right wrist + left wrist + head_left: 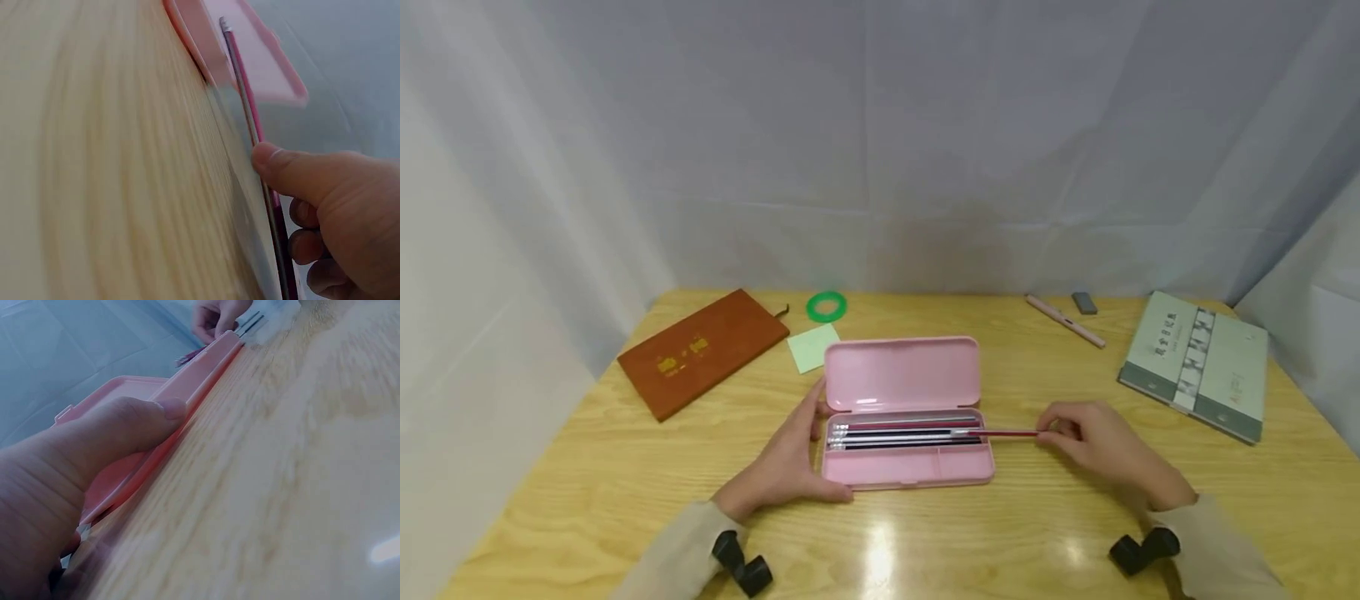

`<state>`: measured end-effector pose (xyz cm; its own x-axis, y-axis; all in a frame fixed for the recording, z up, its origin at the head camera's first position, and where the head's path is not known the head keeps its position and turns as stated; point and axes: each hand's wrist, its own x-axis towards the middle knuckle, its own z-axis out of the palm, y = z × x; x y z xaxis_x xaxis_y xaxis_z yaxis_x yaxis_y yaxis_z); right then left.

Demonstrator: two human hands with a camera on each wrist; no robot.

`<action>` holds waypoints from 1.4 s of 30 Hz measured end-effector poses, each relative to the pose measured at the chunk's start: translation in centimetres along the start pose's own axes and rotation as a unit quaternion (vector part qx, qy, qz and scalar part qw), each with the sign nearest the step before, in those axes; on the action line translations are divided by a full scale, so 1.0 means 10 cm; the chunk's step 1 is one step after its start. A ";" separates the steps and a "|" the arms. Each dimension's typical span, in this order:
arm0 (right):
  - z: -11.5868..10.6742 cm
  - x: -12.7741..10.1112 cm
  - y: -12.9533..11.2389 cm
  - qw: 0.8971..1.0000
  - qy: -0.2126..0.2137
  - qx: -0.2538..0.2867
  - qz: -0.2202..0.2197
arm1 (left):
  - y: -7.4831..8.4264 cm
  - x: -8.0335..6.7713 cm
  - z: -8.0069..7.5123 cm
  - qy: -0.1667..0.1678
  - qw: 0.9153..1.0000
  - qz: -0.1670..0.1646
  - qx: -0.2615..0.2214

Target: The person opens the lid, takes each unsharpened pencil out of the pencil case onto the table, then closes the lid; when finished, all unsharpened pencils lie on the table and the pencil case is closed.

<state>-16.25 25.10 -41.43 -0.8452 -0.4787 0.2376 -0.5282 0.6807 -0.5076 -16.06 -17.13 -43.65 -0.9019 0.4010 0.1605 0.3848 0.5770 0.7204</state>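
Observation:
A pink pencil case (895, 468) lies on the table with its lid raised and several pencils (895, 439) in its long rear compartment. My left hand (793, 462) grips the case's left end, the thumb along the front wall and the fingers round the side and back. In my right hand (1093, 437), a red-and-dark striped pencil (247, 103) is pinched between thumb and fingers. Its silvery end (225, 25) reaches over the right end of the case. The pencil's other end runs past the hand in the right wrist view.
Behind the case lie a pale green sticky note (812, 347) and a green tape ring (826, 307). A brown notebook (703, 354) is at left. At right are a pink pen (1065, 320), a grey eraser (1084, 302) and a pale green notebook (1197, 362).

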 end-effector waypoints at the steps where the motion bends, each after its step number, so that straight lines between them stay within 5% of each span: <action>1: -0.04 -0.06 0.07 1.000 0.007 0.001 0.007 | 0.00 0.01 0.00 0.000 1.000 0.002 0.000; 11: -0.17 -0.27 0.35 0.999 0.023 -0.025 0.022 | 0.01 -0.03 -0.06 0.004 1.000 -0.008 0.002; 23: 0.09 0.08 -0.06 1.000 0.000 -0.023 0.017 | -0.02 -0.07 -0.04 0.002 1.000 -0.003 -0.002; 29: 0.33 0.34 -0.29 0.999 0.007 -0.004 -0.052 | 0.00 -0.06 -0.03 -0.003 1.000 -0.006 -0.005; 35: 0.58 0.60 -0.54 0.986 0.028 -0.056 -0.153 | 0.01 -0.06 -0.02 -0.007 1.000 -0.011 -0.005; 42: 0.74 0.81 -0.70 0.983 0.012 -0.096 -0.155 | 0.02 -0.01 -0.01 -0.005 1.000 -0.003 -0.004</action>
<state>-18.81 12.36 -42.15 -0.6423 -0.6677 0.3765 -0.7639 0.5981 -0.2425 -15.91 -17.17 -43.47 -0.9016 0.4058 0.1496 0.3784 0.5727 0.7272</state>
